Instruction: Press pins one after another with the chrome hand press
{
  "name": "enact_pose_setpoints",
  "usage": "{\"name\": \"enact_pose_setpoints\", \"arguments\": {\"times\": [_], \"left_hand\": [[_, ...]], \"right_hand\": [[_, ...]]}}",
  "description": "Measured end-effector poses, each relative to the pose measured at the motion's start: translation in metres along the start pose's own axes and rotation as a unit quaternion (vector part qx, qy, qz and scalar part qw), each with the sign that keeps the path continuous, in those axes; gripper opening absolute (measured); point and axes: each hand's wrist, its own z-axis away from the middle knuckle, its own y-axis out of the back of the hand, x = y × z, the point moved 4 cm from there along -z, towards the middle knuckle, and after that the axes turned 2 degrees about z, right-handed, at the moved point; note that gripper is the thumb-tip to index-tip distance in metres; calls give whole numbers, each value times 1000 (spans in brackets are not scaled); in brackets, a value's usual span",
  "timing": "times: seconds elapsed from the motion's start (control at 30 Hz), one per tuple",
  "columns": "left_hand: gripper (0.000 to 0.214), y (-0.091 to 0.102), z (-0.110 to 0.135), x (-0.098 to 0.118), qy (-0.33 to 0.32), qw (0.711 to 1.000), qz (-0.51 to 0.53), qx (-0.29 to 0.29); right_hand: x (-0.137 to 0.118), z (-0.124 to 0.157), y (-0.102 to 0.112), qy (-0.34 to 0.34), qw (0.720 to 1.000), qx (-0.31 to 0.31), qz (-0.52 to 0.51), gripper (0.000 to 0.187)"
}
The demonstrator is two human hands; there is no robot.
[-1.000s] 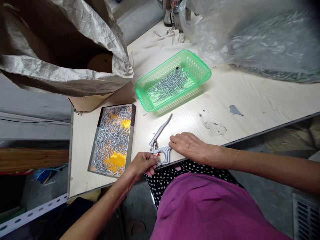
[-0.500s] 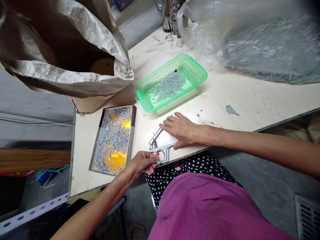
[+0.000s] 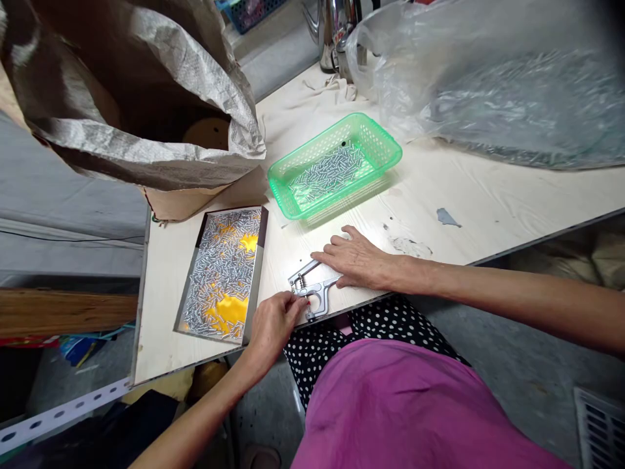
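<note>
A silver pair of hand pliers [image 3: 319, 290], with a coil spring between its arms, lies at the table's near edge. My right hand [image 3: 356, 260] is over its two handles, fingers on the upper one and thumb by the lower one. At the jaws, my left hand [image 3: 278, 319] pinches with thumb and fingertips beside a small red part; whatever is between the fingertips is hidden. To the left, a shallow tray [image 3: 260, 260] holds many small silver, spring-like pieces over a yellow bottom. Similar pieces lie in a green plastic basket [image 3: 288, 212] beyond the pliers.
A large woven sack [image 3: 195, 159] stands open at the back left. Clear plastic bags [image 3: 512, 98] lie at the back right, near a metal kettle [image 3: 336, 32]. A grey scrap [image 3: 448, 217] lies on the white table [image 3: 493, 202].
The handles are closer together, the upper one lower than before. My right hand has lowered slightly with them. My left hand has turned and shifted a little at the jaws.
</note>
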Motion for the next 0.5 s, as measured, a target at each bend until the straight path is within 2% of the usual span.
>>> {"name": "enact_pose_setpoints", "arguments": {"times": [0.07, 0.1, 0.2, 0.27, 0.33, 0.43, 0.5], "left_hand": [[24, 0, 2, 17, -121, 986, -80, 79], [25, -3, 1, 25, -176, 974, -104, 100], [52, -16, -12, 45, -294, 935, -161, 114], [61, -22, -23, 52, -323, 921, -193, 98], [65, -23, -30, 55, -323, 917, -218, 85], [69, -22, -34, 59, -313, 916, -241, 74], [71, -22, -36, 64, -312, 915, -246, 71]], "right_hand": [[-2, 1, 2, -1, 1000, 5, -6, 58], [-2, 1, 3, -1, 1000, 3, -10, 61], [-2, 5, 9, -2, 1000, -14, -28, 72], [2, 10, 12, -2, 999, -24, -36, 82], [8, 16, 15, -24, 999, -30, -31, 87], [17, 25, 16, -57, 997, -35, -27, 73], [17, 29, 15, -48, 997, -42, -35, 59]]}}
